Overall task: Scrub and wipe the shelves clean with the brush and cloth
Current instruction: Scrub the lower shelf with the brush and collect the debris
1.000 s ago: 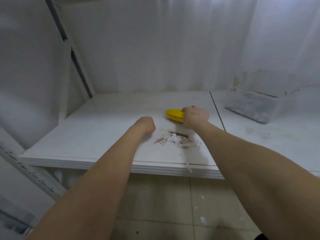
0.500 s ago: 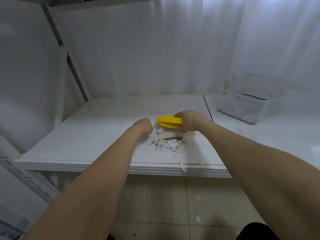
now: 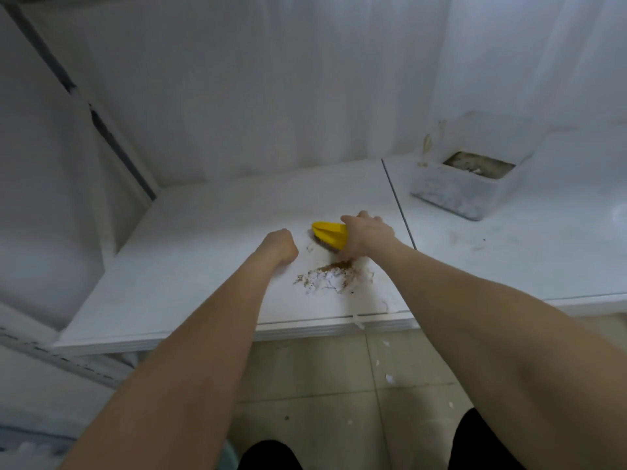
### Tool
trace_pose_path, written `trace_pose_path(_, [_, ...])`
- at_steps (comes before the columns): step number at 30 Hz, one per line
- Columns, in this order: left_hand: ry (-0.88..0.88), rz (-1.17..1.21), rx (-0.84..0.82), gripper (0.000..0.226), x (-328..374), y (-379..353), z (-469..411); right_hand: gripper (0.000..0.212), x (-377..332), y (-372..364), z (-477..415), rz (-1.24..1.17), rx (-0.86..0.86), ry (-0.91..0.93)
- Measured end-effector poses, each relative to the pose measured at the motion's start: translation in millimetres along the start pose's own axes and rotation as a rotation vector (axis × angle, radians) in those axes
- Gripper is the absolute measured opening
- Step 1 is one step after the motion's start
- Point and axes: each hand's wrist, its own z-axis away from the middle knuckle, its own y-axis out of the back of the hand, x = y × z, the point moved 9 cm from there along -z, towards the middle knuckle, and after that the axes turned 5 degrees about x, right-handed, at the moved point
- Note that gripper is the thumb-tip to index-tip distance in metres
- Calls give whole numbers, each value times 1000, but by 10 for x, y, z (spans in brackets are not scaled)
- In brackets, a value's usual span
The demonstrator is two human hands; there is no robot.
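My right hand (image 3: 368, 237) grips a yellow scrub brush (image 3: 330, 234) with its dark bristles down on the white shelf (image 3: 190, 266). Just in front of the brush lies a small pile of brown crumbs and white flakes (image 3: 334, 278). My left hand (image 3: 280, 247) rests on the shelf to the left of the brush, fingers curled under; I cannot see anything in it. No cloth shows in view.
A cloudy plastic tub (image 3: 473, 179) with dirty contents stands on the adjoining shelf board at the right, past a dark seam (image 3: 398, 205). White walls close the back and left. White scraps lie on the tiled floor (image 3: 339, 385) below the shelf edge.
The brush has swept a little toward me and tilted bristles-down over the debris. The debris pile has gathered more tightly. The camera has tipped downward, and my left hand has stayed put.
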Motion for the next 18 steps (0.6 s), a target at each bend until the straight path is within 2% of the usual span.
trace_pose_path(2, [-17, 16, 34, 35, 29, 130, 41, 63, -66, 178, 46, -15, 70, 6])
trace_pose_path(4, [-15, 65, 63, 34, 52, 267, 72, 40, -152, 414, 92, 5, 165, 32])
trace_pose_path(5, [-6, 103, 75, 30, 73, 338, 94, 32, -176, 527, 123, 8, 192, 30])
trace_pose_path(7, [36, 207, 107, 13, 118, 507, 160, 29, -184, 712, 196, -60, 193, -6])
trace_pose_path(10, [43, 170, 150, 36, 249, 760, 260, 35, -164, 754, 316, -135, 16, -48])
trace_pose_path(12, [-12, 123, 111, 31, 386, 875, 317, 46, -172, 738, 431, -96, -122, -33])
trace_pose_path(18, [-87, 117, -59, 49, 535, 1078, 630, 34, -172, 1057, 734, -29, -159, -90])
